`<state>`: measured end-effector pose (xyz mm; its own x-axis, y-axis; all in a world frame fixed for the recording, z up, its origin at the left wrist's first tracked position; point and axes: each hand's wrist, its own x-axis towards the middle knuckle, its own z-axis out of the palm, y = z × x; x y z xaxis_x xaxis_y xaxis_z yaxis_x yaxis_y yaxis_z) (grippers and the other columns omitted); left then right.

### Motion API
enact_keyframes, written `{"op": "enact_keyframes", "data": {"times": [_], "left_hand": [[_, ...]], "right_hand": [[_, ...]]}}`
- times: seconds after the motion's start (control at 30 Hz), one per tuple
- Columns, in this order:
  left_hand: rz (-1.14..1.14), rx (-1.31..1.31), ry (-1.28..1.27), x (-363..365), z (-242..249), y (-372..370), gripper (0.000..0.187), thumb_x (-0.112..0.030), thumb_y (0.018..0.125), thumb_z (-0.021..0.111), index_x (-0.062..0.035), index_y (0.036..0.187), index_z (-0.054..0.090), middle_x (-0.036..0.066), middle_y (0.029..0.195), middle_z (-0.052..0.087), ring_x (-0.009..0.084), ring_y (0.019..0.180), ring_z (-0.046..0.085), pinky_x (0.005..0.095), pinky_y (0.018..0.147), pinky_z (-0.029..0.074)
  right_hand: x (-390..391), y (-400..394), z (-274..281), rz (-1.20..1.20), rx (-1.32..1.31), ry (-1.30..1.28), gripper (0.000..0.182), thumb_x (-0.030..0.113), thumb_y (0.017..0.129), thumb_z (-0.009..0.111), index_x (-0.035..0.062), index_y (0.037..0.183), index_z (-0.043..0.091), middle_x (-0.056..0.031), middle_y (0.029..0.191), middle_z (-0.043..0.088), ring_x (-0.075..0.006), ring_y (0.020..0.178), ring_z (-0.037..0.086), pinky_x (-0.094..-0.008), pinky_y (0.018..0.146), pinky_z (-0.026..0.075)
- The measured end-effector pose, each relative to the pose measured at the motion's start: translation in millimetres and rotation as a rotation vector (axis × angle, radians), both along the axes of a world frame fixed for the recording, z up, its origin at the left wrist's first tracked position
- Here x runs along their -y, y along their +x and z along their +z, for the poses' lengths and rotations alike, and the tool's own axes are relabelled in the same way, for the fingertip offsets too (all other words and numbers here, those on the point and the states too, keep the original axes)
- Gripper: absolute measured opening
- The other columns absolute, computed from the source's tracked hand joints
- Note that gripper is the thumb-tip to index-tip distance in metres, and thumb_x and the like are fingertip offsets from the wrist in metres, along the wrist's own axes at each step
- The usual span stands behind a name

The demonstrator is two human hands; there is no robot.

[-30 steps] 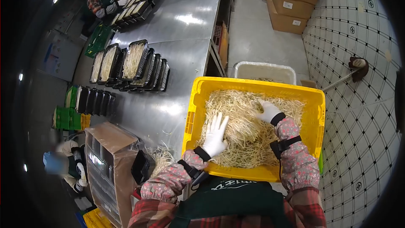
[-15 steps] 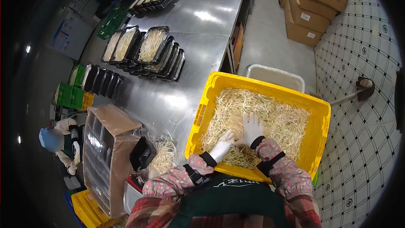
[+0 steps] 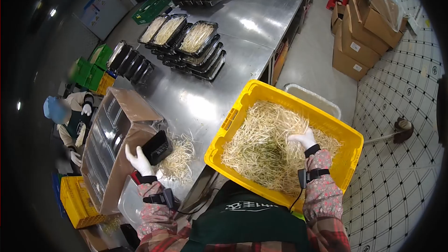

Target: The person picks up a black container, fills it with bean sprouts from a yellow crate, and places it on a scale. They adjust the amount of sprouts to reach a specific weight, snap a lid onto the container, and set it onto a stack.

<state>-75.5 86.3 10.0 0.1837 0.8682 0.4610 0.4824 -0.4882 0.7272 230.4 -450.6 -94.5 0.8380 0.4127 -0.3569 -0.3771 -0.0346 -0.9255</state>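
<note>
My left hand (image 3: 138, 161), white-gloved, is raised with thumb and fingers apart, just left of an empty black plastic tray (image 3: 157, 147). It holds nothing. The tray stands tilted beside a loose pile of bean sprouts (image 3: 178, 161) on the steel table. Over on the right, my right hand (image 3: 303, 139), also gloved, is closed round a clump of bean sprouts inside the yellow crate (image 3: 351, 156). Its fingertips are partly hidden by the strands. Many more bean sprouts (image 3: 254, 135) cover the crate's bottom, greener in the middle.
Filled black trays (image 3: 198, 37) are stacked on the steel table (image 3: 247, 58). A cardboard box of empty trays (image 3: 128, 107) stands at left. Cartons (image 3: 357, 42) and a white tub (image 3: 315, 99) lie beyond the crate. A co-worker in a blue cap (image 3: 56, 108) is at far left.
My left hand has left the crate and moved left to the black tray. My right hand has shifted right and taken up a clump of bean sprouts. The view has turned somewhat.
</note>
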Motion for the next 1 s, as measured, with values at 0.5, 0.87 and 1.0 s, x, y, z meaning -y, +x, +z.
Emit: {"op": "enact_keyframes", "data": {"times": [0.5, 0.87, 1.0], "left_hand": [[0.215, -0.250, -0.337, -70.6, -144.5, -99.3, 0.022, -0.021, 0.080, 0.070, -0.0005, 0.088, 0.067, 0.011, 0.079, 0.067, 0.0250, 0.069, 0.064, 0.0369, 0.070, 0.053], [-0.150, 0.462, 0.121, 64.9, 7.9, 9.1, 0.046, 0.008, 0.084, 0.055, 0.0021, 0.129, 0.045, 0.017, 0.131, 0.049, 0.0312, 0.130, 0.044, 0.0393, 0.109, 0.031], [-0.490, 0.052, 0.361, 142.2, 78.8, 4.3, 0.060, -0.005, 0.086, 0.059, -0.0009, 0.142, 0.038, 0.029, 0.153, 0.026, 0.0429, 0.142, 0.027, 0.0492, 0.114, 0.023]], "right_hand": [[-9.5, -17.6, 52.6, 0.220, 0.016, -0.021, 0.071, -0.002, 0.062, 0.079, -0.0017, 0.128, 0.054, -0.0083, 0.112, 0.066, -0.0194, 0.103, 0.063, -0.0337, 0.089, 0.051], [-122.7, -82.5, 154.9, 0.672, 0.978, -1.169, 0.091, 0.026, 0.060, 0.081, -0.0030, 0.138, 0.044, -0.0212, 0.114, 0.063, -0.0347, 0.109, 0.061, -0.0407, 0.091, 0.052], [-191.3, -130.5, 163.0, 0.785, 1.296, -1.253, 0.076, 0.026, 0.068, 0.073, -0.0029, 0.132, 0.047, -0.0202, 0.105, 0.063, -0.0338, 0.100, 0.062, -0.0421, 0.082, 0.053]]}}
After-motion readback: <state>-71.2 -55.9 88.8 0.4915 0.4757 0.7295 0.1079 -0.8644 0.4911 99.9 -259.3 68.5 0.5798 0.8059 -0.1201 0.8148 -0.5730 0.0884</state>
